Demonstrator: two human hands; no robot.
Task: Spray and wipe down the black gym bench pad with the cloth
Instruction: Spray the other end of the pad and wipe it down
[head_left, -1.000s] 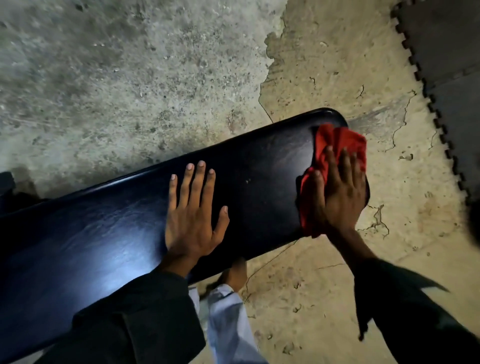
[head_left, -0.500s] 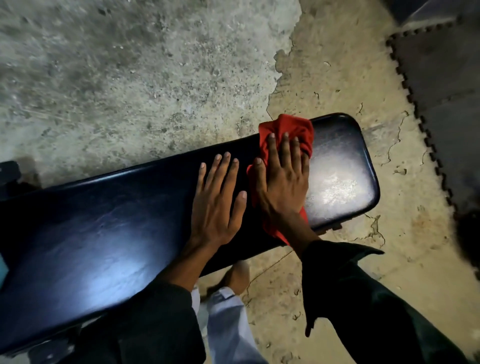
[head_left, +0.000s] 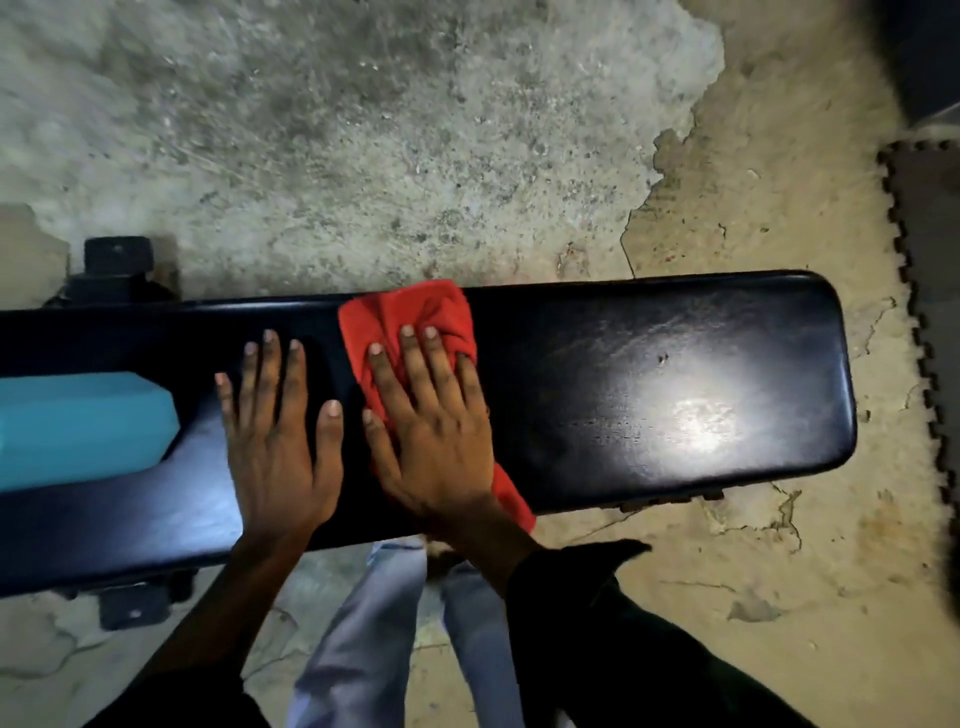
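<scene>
The black gym bench pad (head_left: 649, 374) lies across the view from left to right, its right end glossy. A crumpled red cloth (head_left: 410, 317) sits on the pad near the middle. My right hand (head_left: 431, 431) presses flat on the cloth, fingers spread. Beside it, just to the left, my left hand (head_left: 275, 431) rests flat on the bare pad with nothing in it. A teal object (head_left: 78, 426), perhaps the spray bottle, lies on the pad at the far left, cut off by the frame.
Rough concrete floor (head_left: 363, 130) surrounds the bench. Dark interlocking foam mats (head_left: 930, 312) lie at the right edge. Black bench frame parts (head_left: 117, 265) show behind the pad at left, and a bracket (head_left: 135, 605) below it. My legs stand against the near side.
My right hand has slid the red cloth leftward from the pad's right end toward the middle. The view has shifted left, bringing the teal object into sight.
</scene>
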